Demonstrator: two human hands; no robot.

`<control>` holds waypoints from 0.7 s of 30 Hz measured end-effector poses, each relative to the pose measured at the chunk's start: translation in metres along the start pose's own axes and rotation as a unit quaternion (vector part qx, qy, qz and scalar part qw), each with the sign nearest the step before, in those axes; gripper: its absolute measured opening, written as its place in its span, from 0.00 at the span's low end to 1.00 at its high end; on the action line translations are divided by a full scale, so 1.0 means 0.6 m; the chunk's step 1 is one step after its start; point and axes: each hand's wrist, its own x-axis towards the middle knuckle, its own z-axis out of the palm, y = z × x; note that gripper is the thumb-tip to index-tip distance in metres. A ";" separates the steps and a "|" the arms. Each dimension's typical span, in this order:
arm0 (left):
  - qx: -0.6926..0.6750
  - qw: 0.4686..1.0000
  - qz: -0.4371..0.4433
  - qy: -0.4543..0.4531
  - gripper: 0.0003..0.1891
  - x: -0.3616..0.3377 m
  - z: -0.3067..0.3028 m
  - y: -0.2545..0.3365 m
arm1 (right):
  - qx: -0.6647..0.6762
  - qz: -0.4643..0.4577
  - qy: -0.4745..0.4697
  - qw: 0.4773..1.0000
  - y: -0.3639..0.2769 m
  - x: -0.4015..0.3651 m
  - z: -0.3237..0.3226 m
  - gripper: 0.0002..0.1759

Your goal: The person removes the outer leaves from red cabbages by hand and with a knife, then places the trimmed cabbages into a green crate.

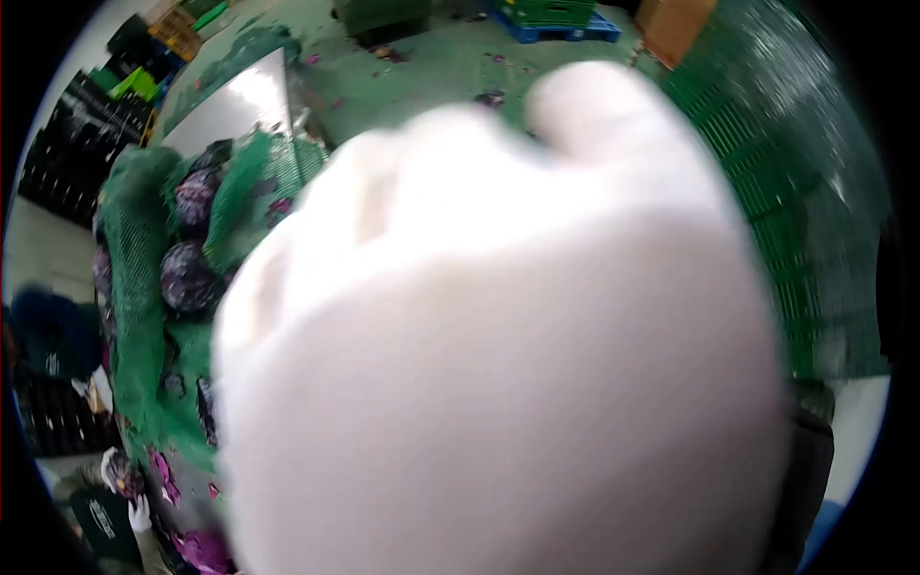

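Note:
A white-gloved hand, apparently my left hand (498, 335), fills the middle of the head view, very near the camera and blurred. Its back faces me, with the thumb at upper right. The fingers curl away from me and look closed; their tips, and anything in them, are hidden. My right hand is not in view. Left of the glove, red cabbages (189, 276) lie among green mesh netting (134, 278) on a work surface. Purple leaf scraps (165, 474) are scattered near its lower edge.
Lower left, a co-worker in a dark apron (103, 522) holds a cabbage in gloved hands. Another person (53, 326) stands farther up. Green crates (786, 230) are stacked at right, dark crates (77, 144) at left. A blue pallet (565, 31) stands at the back.

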 end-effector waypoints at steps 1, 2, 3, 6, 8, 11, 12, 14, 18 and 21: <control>0.002 1.000 0.007 -0.001 0.22 -0.004 0.003 0.000 | -0.054 0.000 -0.005 0.999 -0.004 -0.016 0.000 0.22; 0.005 1.000 0.014 -0.002 0.22 -0.009 0.009 0.001 | -0.107 -0.001 -0.010 0.994 -0.010 -0.030 -0.002 0.20; 0.011 1.000 0.020 -0.003 0.21 -0.020 0.020 0.018 | -0.157 0.000 -0.020 0.987 -0.009 -0.063 -0.023 0.19; 0.023 0.999 0.037 -0.008 0.21 -0.041 0.021 0.018 | -0.033 0.076 0.048 0.995 0.108 0.050 -0.015 0.17; 0.030 0.998 0.047 -0.008 0.21 -0.055 0.017 0.019 | -0.014 0.056 0.022 0.998 0.150 0.083 0.015 0.17; 0.033 0.998 0.056 -0.002 0.21 -0.068 0.019 0.021 | -0.030 -0.027 -0.036 0.999 0.180 0.076 -0.012 0.18; 0.036 0.998 0.059 -0.001 0.21 -0.070 0.020 0.022 | -0.034 -0.054 -0.052 0.997 0.182 0.073 -0.030 0.18; 0.038 0.997 0.061 -0.001 0.20 -0.073 0.021 0.025 | -0.427 -0.325 0.004 0.844 0.149 0.010 -0.065 0.21; 0.045 0.998 0.053 -0.002 0.20 -0.070 0.021 0.031 | -0.081 0.006 0.031 0.996 0.068 -0.074 -0.029 0.16; 0.044 0.998 0.046 -0.001 0.20 -0.066 0.025 0.036 | -0.370 -0.242 0.025 0.897 0.133 0.009 -0.066 0.19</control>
